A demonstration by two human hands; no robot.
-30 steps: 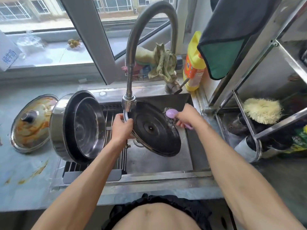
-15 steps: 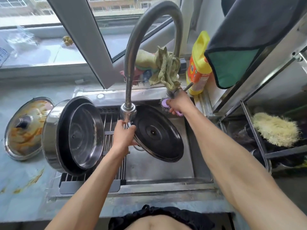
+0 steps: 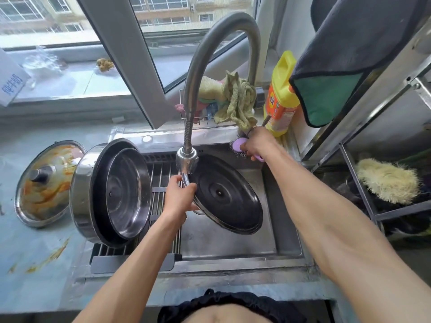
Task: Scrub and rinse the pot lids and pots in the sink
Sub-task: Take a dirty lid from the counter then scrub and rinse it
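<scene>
The dark pot lid (image 3: 227, 197) stands tilted in the sink (image 3: 233, 248), inner face toward you, its upper rim just under the faucet head (image 3: 187, 159). In the head view, your only one, your left hand (image 3: 178, 197) curls around that rim and carries the lid's weight, while your right hand (image 3: 256, 143) reaches to the back right corner, fingers wrapped around the purple scrubber (image 3: 240, 146), near the faucet lever (image 3: 265, 121); whether it touches the lever you cannot tell. No water shows at the spout. If the tap opens hard, the stream will likely strike the slanted lid and spray toward you and the tabletop (image 3: 30, 252). A one-handed hold on a wet rim could slip, dropping the lid against the steel. The pot (image 3: 93, 194) leaning on the drying rack (image 3: 163, 206) looks easy to knock, and the stained glass lid (image 3: 44, 183) beside it is still unwashed.
</scene>
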